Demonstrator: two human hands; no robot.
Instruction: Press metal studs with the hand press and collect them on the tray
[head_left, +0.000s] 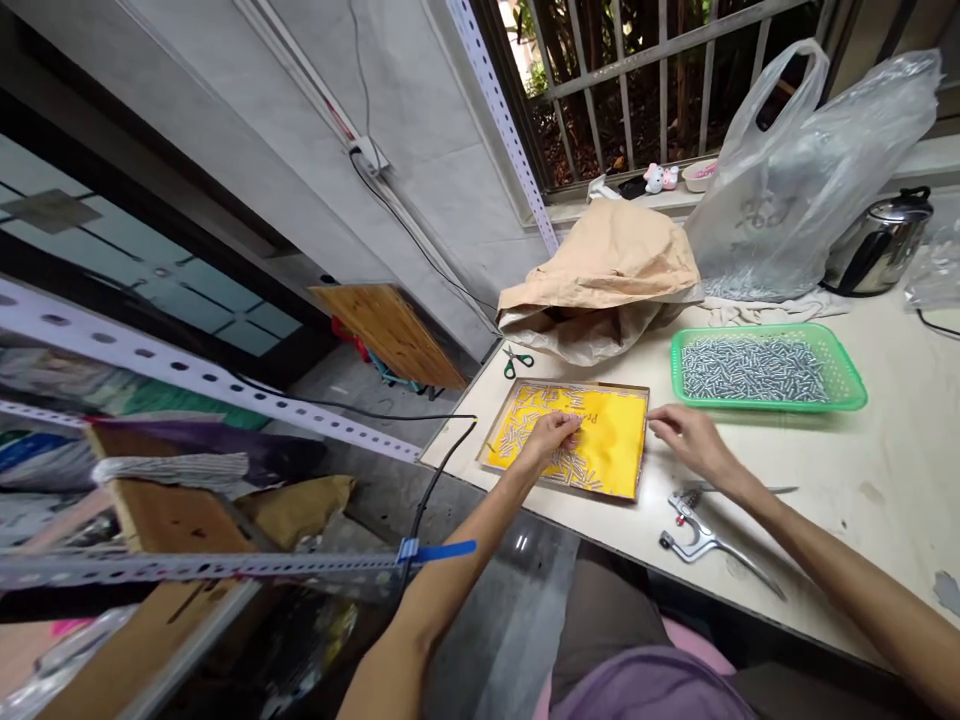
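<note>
A shallow tray (643, 440) with a yellow lining (619, 450) lies near the table's left end, with many small metal pins (574, 468) scattered over its left part. Above the middle of the tray, my left hand (553, 436) has its fingers pinched together; whatever is between them is too small to make out. My right hand (690, 438) hovers by the tray's right edge, fingers bent and drawn together, their contents unclear. Behind it stands a green basket (847, 375) full of similar metal pins (750, 370). Metal pliers (697, 542) rest in front of my right hand.
Green-handled scissors (517, 362) lie behind the tray. A brown paper bag (611, 255), a clear plastic bag (795, 190) and a steel kettle (877, 245) stand at the back. A perforated metal rail (225, 405) and black cable (431, 485) are left of the table.
</note>
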